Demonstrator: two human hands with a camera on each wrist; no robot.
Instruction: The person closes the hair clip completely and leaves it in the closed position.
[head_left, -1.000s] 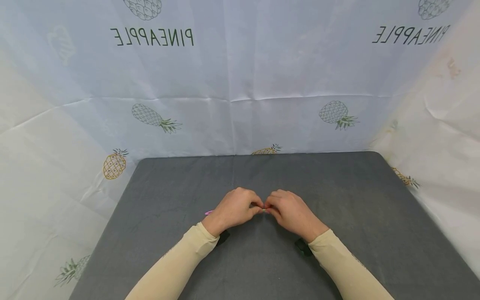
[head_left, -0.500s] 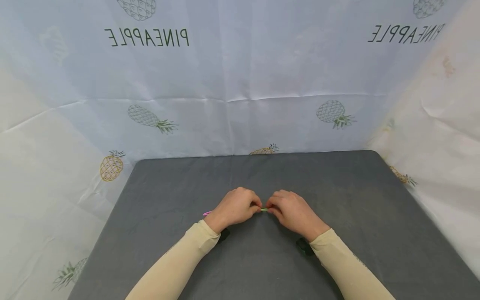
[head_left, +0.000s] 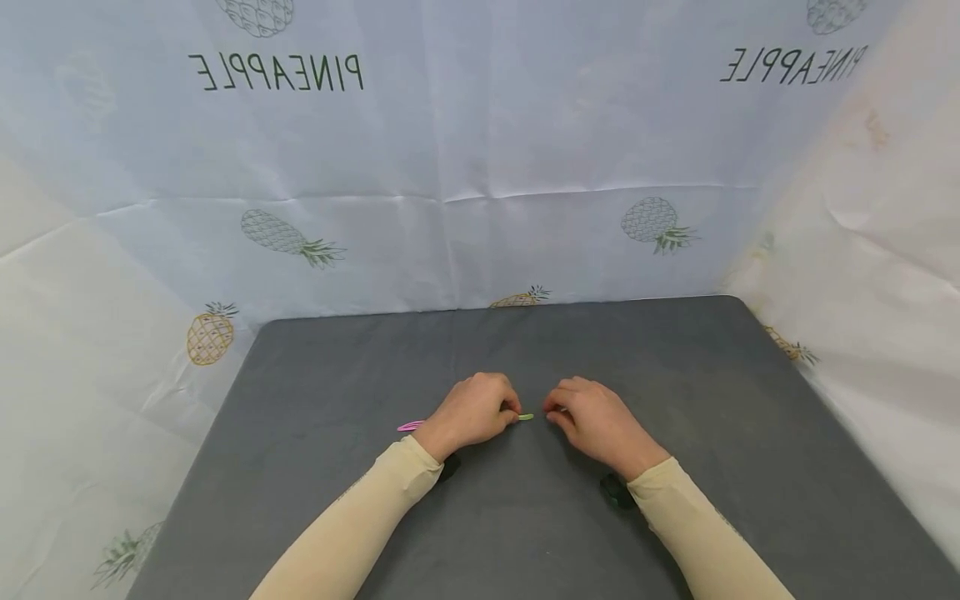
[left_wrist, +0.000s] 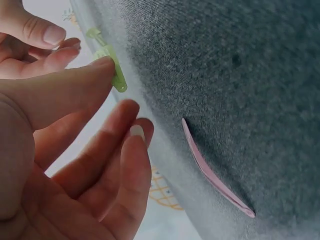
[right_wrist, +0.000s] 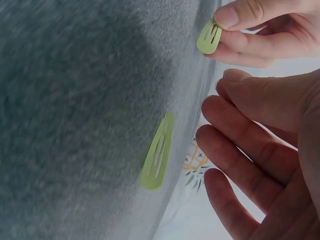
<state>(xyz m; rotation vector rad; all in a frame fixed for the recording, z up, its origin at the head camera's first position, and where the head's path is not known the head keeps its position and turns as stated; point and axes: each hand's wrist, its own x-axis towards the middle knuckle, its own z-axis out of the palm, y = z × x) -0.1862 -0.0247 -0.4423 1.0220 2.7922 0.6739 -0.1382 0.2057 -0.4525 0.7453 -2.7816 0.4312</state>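
My left hand (head_left: 475,410) pinches a light green snap hair clip (left_wrist: 118,82) between thumb and fingers. One end of that clip (head_left: 527,417) pokes out toward my right hand (head_left: 596,421). The right hand holds nothing; its fingers are loosely bent, a short gap away from the held clip. In the right wrist view a second green hair clip (right_wrist: 150,176) lies on the grey table below the right hand, which hides it in the head view. A pink hair clip (left_wrist: 215,181) lies on the table by the left wrist, partly covered by it in the head view.
The dark grey table (head_left: 360,358) has rounded far corners. A pineapple-print curtain (head_left: 465,150) hangs behind it and along both sides. Small black devices (head_left: 617,492) sit under both wrists.
Both hands were together on the green hair clip a second ago. Since then the right hand has let go and drawn away to the right, while the left keeps its pinch.
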